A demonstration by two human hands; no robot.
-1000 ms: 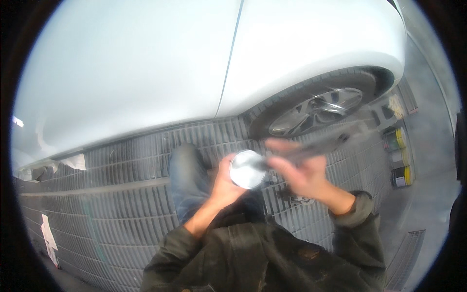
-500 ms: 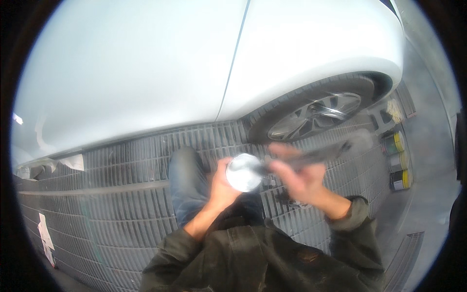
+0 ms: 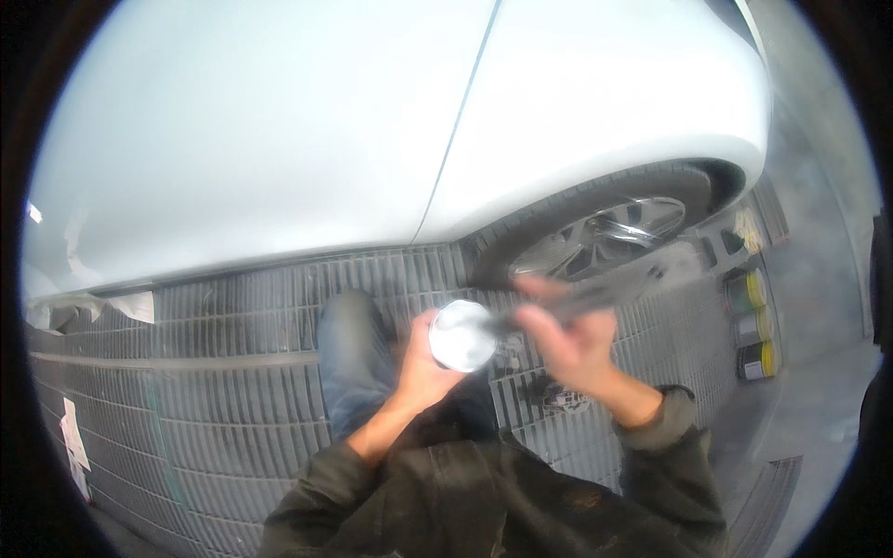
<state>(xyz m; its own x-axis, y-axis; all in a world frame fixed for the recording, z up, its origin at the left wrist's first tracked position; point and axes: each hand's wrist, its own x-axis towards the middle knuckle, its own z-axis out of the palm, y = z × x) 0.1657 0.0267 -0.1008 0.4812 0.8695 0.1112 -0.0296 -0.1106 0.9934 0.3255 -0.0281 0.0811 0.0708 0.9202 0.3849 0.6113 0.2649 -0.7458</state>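
My left hand (image 3: 423, 358) is wrapped round a round, metallic-rimmed container (image 3: 462, 337), with its pale, shiny top facing me. In my right hand (image 3: 579, 349) is a long, flat grey tool (image 3: 633, 286), smeared by motion. Its narrow dark end lies over the container's edge; whether it touches the contents cannot be seen clearly. The wider end, with a dark hole or mark, slants up to the right in front of the wheel (image 3: 623, 228). Just ahead of my hands stands a white car (image 3: 279, 130).
Slatted metal grating (image 3: 233, 409) covers the floor. Several tins with yellow bands (image 3: 755, 361) stand at the right, near a pale yellowish glove-like thing (image 3: 747, 229). A small dark object (image 3: 565, 398) lies below my right hand. Torn paper (image 3: 74, 437) lies at the left.
My hands keep nearly the same hold, shifted slightly left and down. The tool's wide end has tilted a little, and the whole view has shifted slightly.
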